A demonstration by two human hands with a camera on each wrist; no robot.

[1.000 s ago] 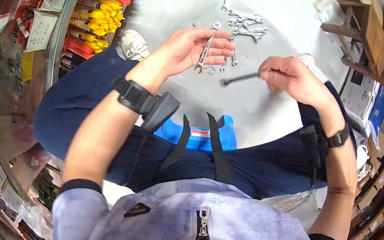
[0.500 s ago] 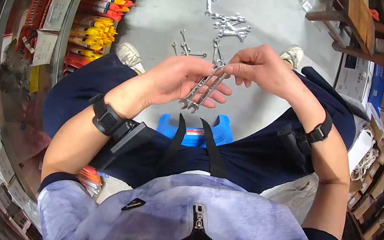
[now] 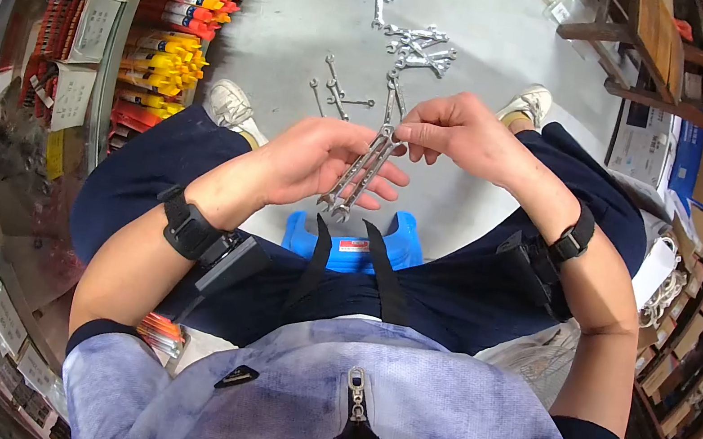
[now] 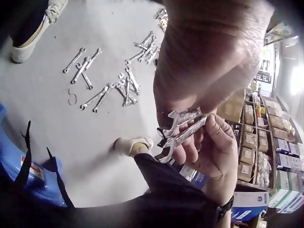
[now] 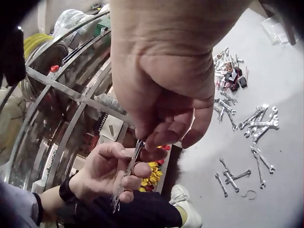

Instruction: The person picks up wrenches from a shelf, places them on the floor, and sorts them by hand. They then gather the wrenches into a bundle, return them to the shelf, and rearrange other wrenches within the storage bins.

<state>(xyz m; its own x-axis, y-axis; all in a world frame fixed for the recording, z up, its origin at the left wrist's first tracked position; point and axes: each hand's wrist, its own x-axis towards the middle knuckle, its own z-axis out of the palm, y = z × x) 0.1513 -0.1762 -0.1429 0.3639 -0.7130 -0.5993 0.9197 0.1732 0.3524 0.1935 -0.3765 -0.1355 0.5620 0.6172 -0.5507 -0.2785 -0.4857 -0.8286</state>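
Observation:
Two silver wrenches (image 3: pixel 362 173) lie side by side across the fingers of my left hand (image 3: pixel 313 162), palm up, with its thumb along them. My right hand (image 3: pixel 468 139) pinches their upper ends between thumb and fingertips. In the left wrist view, the open jaws of the wrenches (image 4: pixel 176 134) stick out between my left hand (image 4: pixel 209 57) and my right hand (image 4: pixel 216 156). The right wrist view shows the wrenches (image 5: pixel 129 173) edge-on, between my left hand (image 5: pixel 102 166) and the fingers of my right hand (image 5: pixel 164 95).
Several loose wrenches (image 3: pixel 421 48) are in groups on the grey floor (image 3: pixel 292 11) beyond my hands. A blue plastic stool (image 3: pixel 402 243) stands between my legs. On the left are shelves with yellow-handled goods (image 3: pixel 161 64); a wooden stool (image 3: pixel 654 47) stands at the right.
My right hand has come left and brought a wrench against the one in my left hand, so two lie together. Since half a second ago both hands have shifted slightly.

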